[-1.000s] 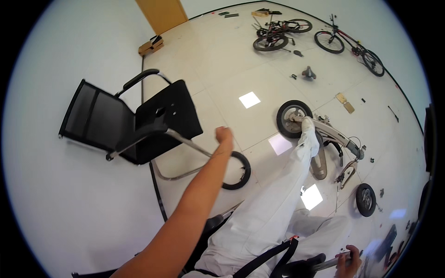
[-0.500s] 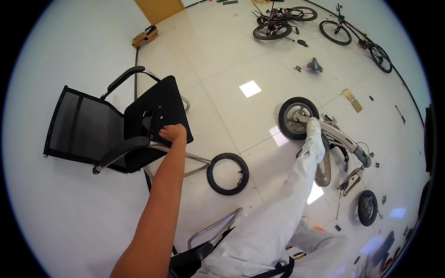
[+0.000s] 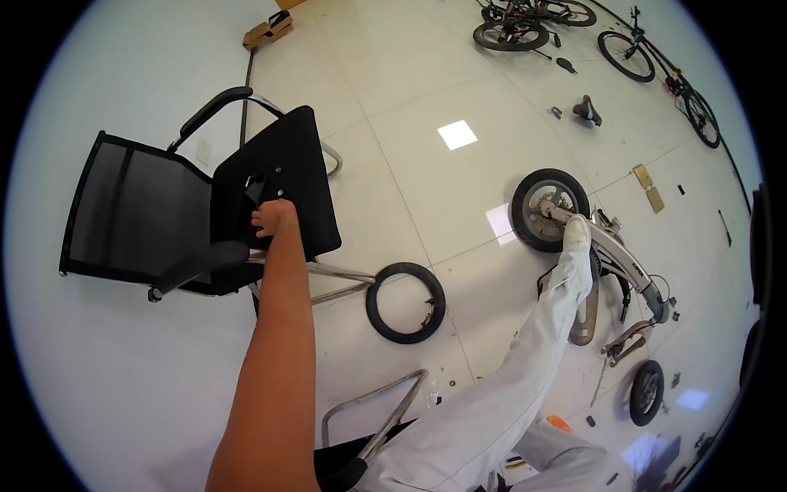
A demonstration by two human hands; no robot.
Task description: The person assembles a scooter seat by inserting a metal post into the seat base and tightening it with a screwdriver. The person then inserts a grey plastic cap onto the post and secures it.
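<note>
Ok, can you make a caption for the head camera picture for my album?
Left hand over a black chair, a loose tyre and a partly dismantled bike on the floor.

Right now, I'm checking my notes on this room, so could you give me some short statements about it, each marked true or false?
1. The left hand is over a black chair's seat. True.
2. The right hand grasps the backrest. False: the right hand is out of view.
3. A loose black tyre lies on the floor. True.
4. The person wears black boots. False: the shoe in view is white.
5. A small wheel is to the right of the tyre in the picture. True.
</note>
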